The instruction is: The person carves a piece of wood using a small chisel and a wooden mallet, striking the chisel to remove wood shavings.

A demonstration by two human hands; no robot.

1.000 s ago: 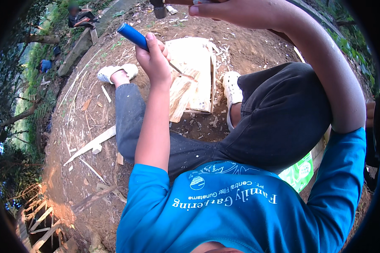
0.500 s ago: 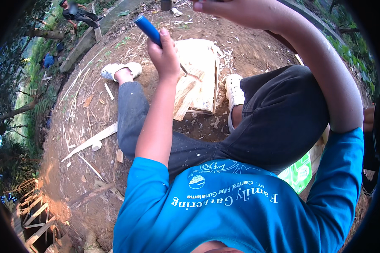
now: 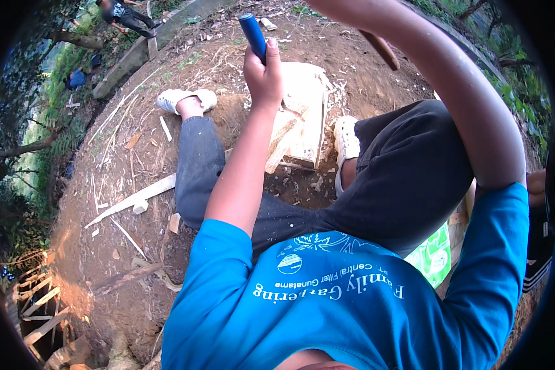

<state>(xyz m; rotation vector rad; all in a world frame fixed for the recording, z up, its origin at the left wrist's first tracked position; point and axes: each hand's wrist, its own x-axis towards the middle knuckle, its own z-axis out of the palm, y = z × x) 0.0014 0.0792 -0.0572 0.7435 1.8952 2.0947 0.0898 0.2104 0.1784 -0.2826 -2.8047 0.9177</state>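
Note:
My left hand (image 3: 264, 77) is closed round the blue cylindrical handle (image 3: 253, 36) of a chisel, thumb up along its side. Its blade end is mostly hidden behind the hand, over a pale wooden block (image 3: 305, 92) lying on the ground between my feet. A rough cut and splintered grain show on the block's top. My right hand (image 3: 327, 4) is raised at the top edge, mostly cut off. From behind that forearm juts the brown wooden handle (image 3: 379, 49) of a tool, whose head is out of view.
Wood chips litter the brown soil. A long pale wood strip (image 3: 135, 197) lies left of my leg, and a green bag (image 3: 433, 256) lies by my right hip. One person (image 3: 129, 17) is at the far left; another (image 3: 536, 191) is close at the right edge.
My right hand has risen mostly out of view, and more of the wooden handle shows below the forearm. The left hand and chisel appear farther right as the whole view shifts.

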